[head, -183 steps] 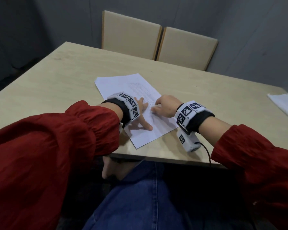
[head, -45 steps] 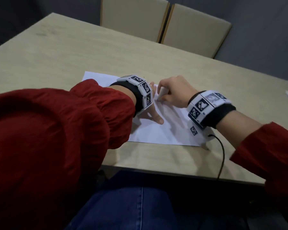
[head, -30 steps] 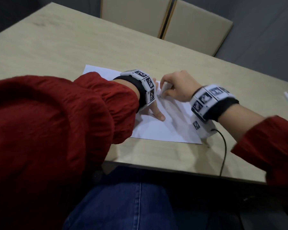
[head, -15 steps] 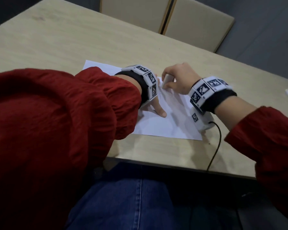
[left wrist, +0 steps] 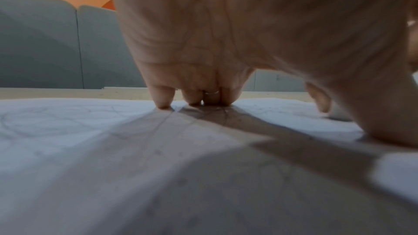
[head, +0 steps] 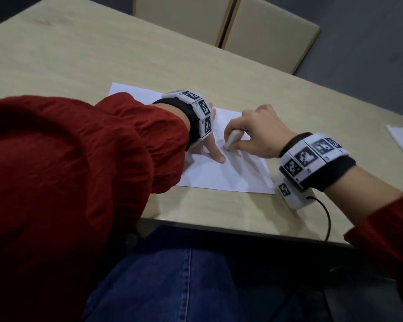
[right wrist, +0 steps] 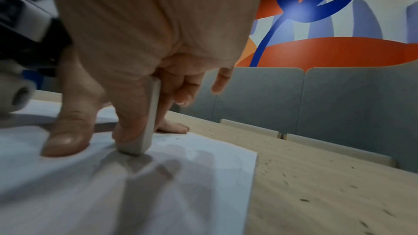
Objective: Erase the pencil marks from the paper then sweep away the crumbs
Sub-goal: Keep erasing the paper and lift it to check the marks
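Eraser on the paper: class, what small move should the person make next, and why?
Probably another short rubbing stroke. The right hand pinches the eraser with its end on the paper, the left hand presses the sheet flat, and faint pencil lines still show, so sweeping the crumbs seems premature.

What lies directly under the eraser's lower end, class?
The eraser, pinched in the right hand, stands with its tip on the white paper. Any pencil marks beneath the tip are covered; the table lies under the sheet.
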